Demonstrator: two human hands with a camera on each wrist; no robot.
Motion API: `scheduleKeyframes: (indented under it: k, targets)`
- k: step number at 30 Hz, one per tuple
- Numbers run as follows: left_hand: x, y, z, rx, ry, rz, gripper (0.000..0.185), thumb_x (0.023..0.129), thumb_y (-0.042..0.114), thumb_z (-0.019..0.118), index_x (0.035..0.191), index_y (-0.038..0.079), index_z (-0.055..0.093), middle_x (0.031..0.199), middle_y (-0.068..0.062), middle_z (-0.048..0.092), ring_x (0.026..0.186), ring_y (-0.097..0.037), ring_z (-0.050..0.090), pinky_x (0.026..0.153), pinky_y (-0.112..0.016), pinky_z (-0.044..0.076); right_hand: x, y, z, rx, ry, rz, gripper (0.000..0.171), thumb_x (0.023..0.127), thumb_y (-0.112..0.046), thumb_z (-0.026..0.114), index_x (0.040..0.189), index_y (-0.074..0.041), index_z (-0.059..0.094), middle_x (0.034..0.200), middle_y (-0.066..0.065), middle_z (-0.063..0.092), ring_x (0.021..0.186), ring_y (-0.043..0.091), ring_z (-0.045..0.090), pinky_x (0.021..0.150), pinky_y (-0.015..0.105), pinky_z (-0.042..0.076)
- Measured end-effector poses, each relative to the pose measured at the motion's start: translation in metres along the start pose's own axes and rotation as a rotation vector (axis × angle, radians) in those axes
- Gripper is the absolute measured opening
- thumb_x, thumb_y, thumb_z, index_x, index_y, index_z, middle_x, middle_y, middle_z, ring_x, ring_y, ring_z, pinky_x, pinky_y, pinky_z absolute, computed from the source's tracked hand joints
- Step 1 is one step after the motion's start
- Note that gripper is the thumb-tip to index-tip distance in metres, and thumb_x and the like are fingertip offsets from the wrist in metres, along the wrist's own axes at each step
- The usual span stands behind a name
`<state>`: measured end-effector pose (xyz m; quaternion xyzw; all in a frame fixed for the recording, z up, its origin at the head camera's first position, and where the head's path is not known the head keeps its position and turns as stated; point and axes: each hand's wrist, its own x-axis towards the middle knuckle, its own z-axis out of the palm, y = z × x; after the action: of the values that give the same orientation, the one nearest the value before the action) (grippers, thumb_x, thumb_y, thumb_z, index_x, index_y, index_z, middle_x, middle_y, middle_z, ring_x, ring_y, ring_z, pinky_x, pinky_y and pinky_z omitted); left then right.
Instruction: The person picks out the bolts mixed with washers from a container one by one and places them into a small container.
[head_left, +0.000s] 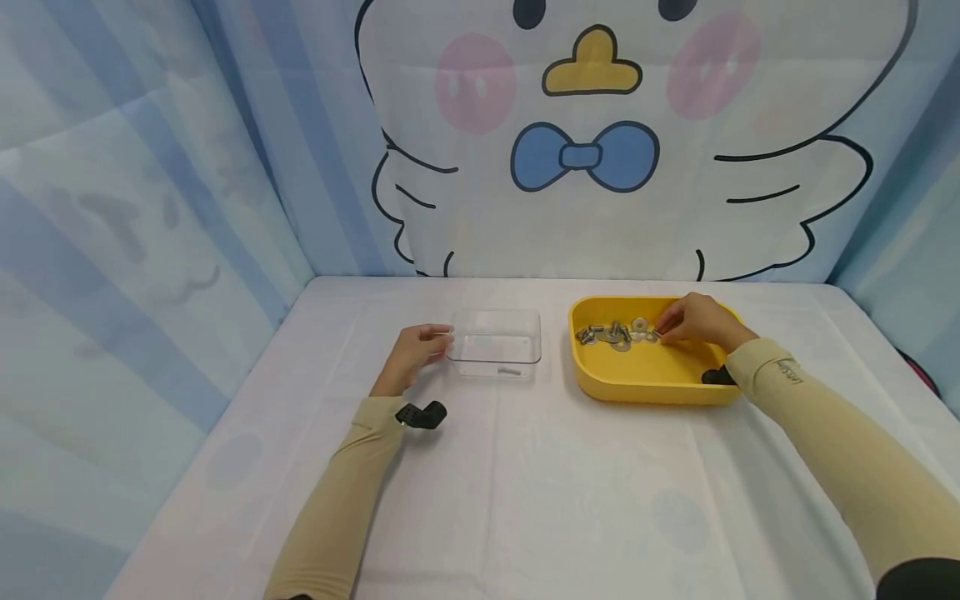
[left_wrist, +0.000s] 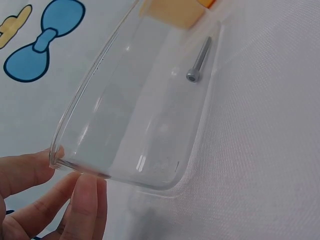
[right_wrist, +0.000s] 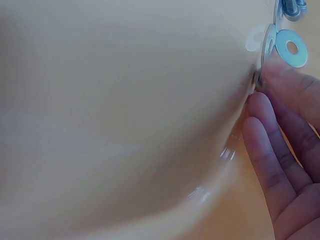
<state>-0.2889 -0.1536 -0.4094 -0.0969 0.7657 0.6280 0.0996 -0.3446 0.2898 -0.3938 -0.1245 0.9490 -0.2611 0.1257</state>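
My left hand [head_left: 412, 354] pinches the near left rim of a clear plastic box [head_left: 531, 362], thumb and fingers on either side of its wall in the left wrist view. A single socket-head bolt [left_wrist: 200, 60] lies on the box floor. To the right, my right hand [head_left: 701, 321] reaches into a yellow tray [head_left: 652, 393]. Its thumb and fingertips pinch a small metal piece [right_wrist: 258, 78] near the tray wall; the fingers partly hide it, and I cannot tell its kind. Beside those fingertips are flat washers [right_wrist: 303, 57] and bolts [right_wrist: 291, 11].
Several bolts and washers [head_left: 618, 344] lie bunched toward the back left of the tray. A white cloth [head_left: 570, 492] covers the table. Behind it hangs a printed curtain [head_left: 585, 225], with more curtain on both sides. Black wrist straps sit on both sleeves.
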Motion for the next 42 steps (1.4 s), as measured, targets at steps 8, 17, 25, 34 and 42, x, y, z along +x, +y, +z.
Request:
scheduleKeyframes:
  k: [8, 17, 25, 34, 42]
  targets:
    - [-0.0004, -0.0002, 0.0001, 0.003, 0.005, -0.001, 0.037, 0.091, 0.009, 0.060, 0.127, 0.002, 0.057, 0.126, -0.016, 0.057, 0.094, -0.012, 0.057, 0.095, -0.030, 0.051, -0.0013, -0.0026, 0.0000, -0.019, -0.019, 0.006, 0.013, 0.079, 0.001, 0.070, 0.092, 0.004, 0.071, 0.094, 0.019, 0.070, 0.079, 0.017, 0.062, 0.077, 0.035, 0.057]
    - [0.0005, -0.0013, -0.0001, 0.006, 0.017, -0.007, 0.036, 0.090, 0.009, 0.061, 0.126, 0.002, 0.058, 0.123, -0.015, 0.058, 0.091, -0.012, 0.057, 0.091, -0.028, 0.052, -0.0016, -0.0056, -0.0007, -0.075, -0.058, 0.016, 0.010, 0.080, 0.000, 0.070, 0.090, 0.001, 0.073, 0.091, 0.015, 0.070, 0.080, 0.019, 0.059, 0.078, 0.036, 0.056]
    - [0.0018, -0.0018, -0.0005, 0.003, 0.010, -0.004, 0.036, 0.091, 0.010, 0.060, 0.126, 0.002, 0.057, 0.124, -0.015, 0.057, 0.094, -0.012, 0.057, 0.092, -0.029, 0.052, -0.0024, -0.0088, 0.0000, -0.092, -0.067, 0.001, 0.007, 0.079, -0.001, 0.071, 0.085, -0.001, 0.073, 0.084, 0.007, 0.069, 0.076, 0.017, 0.056, 0.074, 0.032, 0.055]
    - [0.0003, -0.0007, 0.0008, 0.008, 0.005, 0.001, 0.036, 0.091, 0.010, 0.060, 0.126, 0.002, 0.057, 0.123, -0.015, 0.057, 0.096, -0.014, 0.057, 0.093, -0.030, 0.052, -0.0012, -0.0052, 0.0015, -0.101, -0.065, -0.009, 0.005, 0.079, -0.004, 0.070, 0.083, -0.001, 0.071, 0.080, 0.004, 0.067, 0.072, 0.017, 0.054, 0.068, 0.026, 0.051]
    - [-0.0016, -0.0003, -0.0002, -0.002, 0.007, 0.010, 0.037, 0.091, 0.010, 0.061, 0.126, 0.001, 0.057, 0.123, -0.016, 0.057, 0.093, -0.013, 0.057, 0.093, -0.030, 0.052, -0.0032, -0.0001, -0.0052, 0.006, -0.039, -0.020, 0.019, 0.081, -0.015, 0.073, 0.091, 0.000, 0.072, 0.088, 0.010, 0.071, 0.076, 0.014, 0.058, 0.070, 0.021, 0.051]
